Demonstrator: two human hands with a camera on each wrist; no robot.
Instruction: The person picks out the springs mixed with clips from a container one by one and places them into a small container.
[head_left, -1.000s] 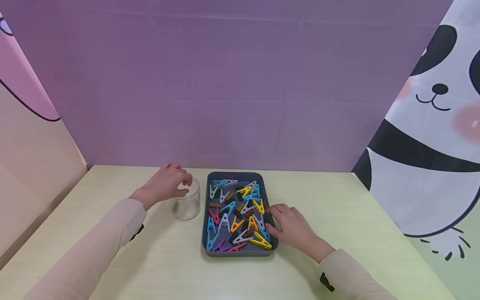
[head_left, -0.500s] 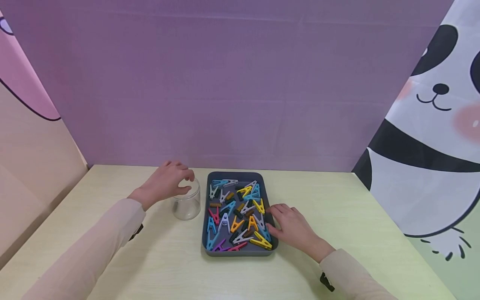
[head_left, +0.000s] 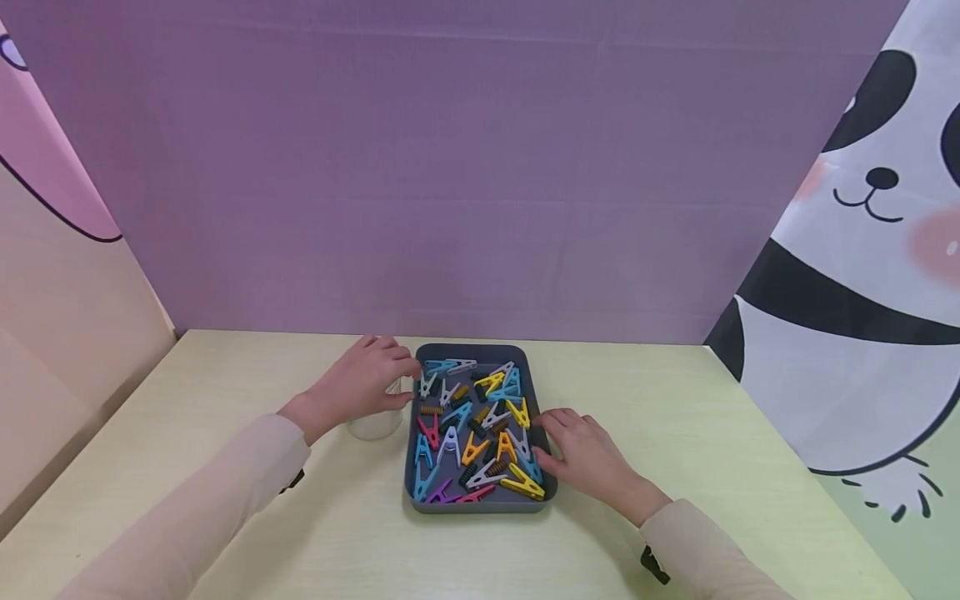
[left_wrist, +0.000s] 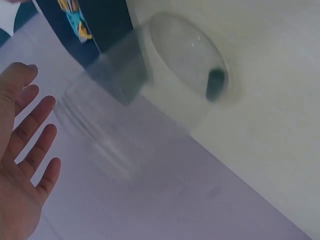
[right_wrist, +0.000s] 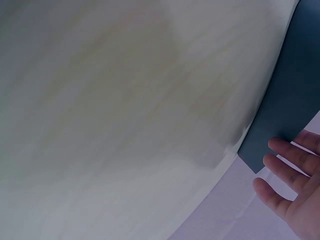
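Between the hands lies a dark grey tray point(head_left: 480, 506) of colourful plastic clothespins point(head_left: 448, 447) and small ribbed black and brown pieces point(head_left: 431, 410). My left hand point(head_left: 358, 385) hovers above a clear jar point(head_left: 375, 427), its fingertips at the tray's left rim and nothing held. In the left wrist view those fingers spread loosely near the mouth of the jar point(left_wrist: 115, 135). A small dark green piece point(left_wrist: 215, 84) shows at the jar's base. At the tray's right side, my right hand point(head_left: 588, 454) rests its fingers on the rim; the right wrist view has them along the tray wall point(right_wrist: 285, 95).
A pale wooden table point(head_left: 300, 533) carries the tray and jar. Behind it rises a purple cloth backdrop point(head_left: 450, 183), and a panda picture point(head_left: 885, 358) hangs along the right side.
My left hand has moved right, from over the jar's mouth to the tray's left rim. The right hand, tray and jar stay in place.
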